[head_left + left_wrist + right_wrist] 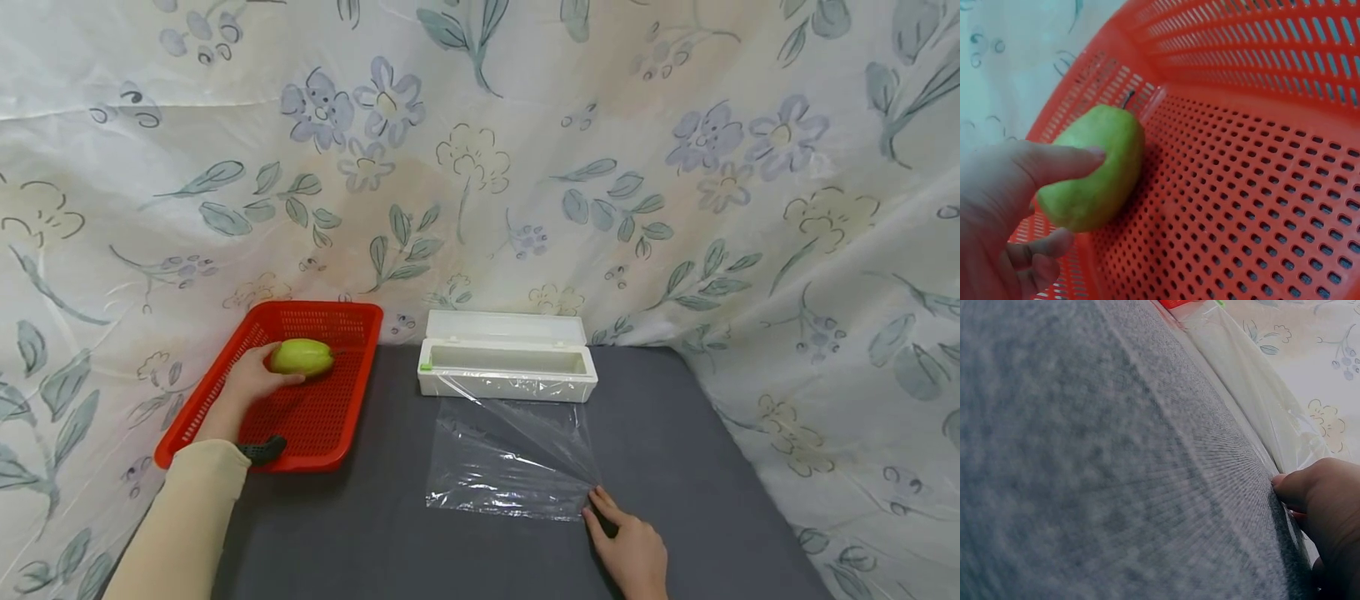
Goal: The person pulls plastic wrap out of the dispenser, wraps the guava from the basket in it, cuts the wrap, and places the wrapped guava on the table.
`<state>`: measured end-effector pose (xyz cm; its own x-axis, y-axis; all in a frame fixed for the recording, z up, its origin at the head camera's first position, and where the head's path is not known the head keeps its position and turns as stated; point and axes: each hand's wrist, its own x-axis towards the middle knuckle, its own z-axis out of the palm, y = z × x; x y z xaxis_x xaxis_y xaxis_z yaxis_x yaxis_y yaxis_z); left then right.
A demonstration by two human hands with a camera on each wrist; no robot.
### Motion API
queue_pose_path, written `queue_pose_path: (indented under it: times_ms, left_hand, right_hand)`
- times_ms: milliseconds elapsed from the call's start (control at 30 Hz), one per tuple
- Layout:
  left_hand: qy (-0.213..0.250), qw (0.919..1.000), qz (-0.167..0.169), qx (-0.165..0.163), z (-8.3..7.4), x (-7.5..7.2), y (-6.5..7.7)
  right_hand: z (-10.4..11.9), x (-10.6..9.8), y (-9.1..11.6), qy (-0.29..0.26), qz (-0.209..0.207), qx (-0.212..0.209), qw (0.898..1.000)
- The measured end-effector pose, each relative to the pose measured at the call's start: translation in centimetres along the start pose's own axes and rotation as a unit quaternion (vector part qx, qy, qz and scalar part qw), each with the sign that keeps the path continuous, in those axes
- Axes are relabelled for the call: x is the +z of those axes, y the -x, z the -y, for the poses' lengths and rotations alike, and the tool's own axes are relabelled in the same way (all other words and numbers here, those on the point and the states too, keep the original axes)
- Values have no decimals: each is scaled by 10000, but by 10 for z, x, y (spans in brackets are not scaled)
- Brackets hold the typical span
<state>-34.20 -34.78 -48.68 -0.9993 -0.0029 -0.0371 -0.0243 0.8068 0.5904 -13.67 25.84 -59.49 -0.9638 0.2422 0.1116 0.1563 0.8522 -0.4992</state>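
In the head view my left hand [251, 379] reaches into a red plastic basket [318, 425] and grips a yellow-green pear [306, 358]. From the left wrist, the thumb lies across the pear [1107, 181], whose dark stem points toward the basket's far corner. My right hand [632, 550] pinches the near right corner of a sheet of cling film [502, 475] at the table. The clear, creased sheet runs back to a white cling film dispenser [510, 387] with its lid [506, 327] up. In the right wrist view, thumb and fingertips meet at the film's edge.
Dark grey cloth [375, 542] covers the table. A floral curtain [480, 167] hangs behind and along both sides. The basket stands at the back left, left of the dispenser. A black strap [264, 450] sits at my left wrist, over the basket's near rim.
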Motion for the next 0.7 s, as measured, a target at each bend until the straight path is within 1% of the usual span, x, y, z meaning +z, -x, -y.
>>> queue_pose_path:
  times_ms: [100, 367, 467, 600, 700]
  left_hand:
    - [-54, 10000, 67, 18, 3, 3, -3]
    - [90, 9998, -83, 155, 8, 9, -13]
    - [-80, 9994, -117, 319, 9, 9, -16]
    - [-407, 9974, -65, 597, 7, 7, -19]
    - [-597, 9963, 12, 618, 4, 6, -19]
  right_hand:
    - [-1, 0, 1, 12, -40, -18, 10000]
    - [0, 2, 1, 20, 12, 58, 10000]
    - [0, 3, 1, 48, -37, 45, 10000]
    - [-1, 4, 1, 96, -96, 59, 9999]
    - [-2, 4, 0, 121, -128, 78, 9998]
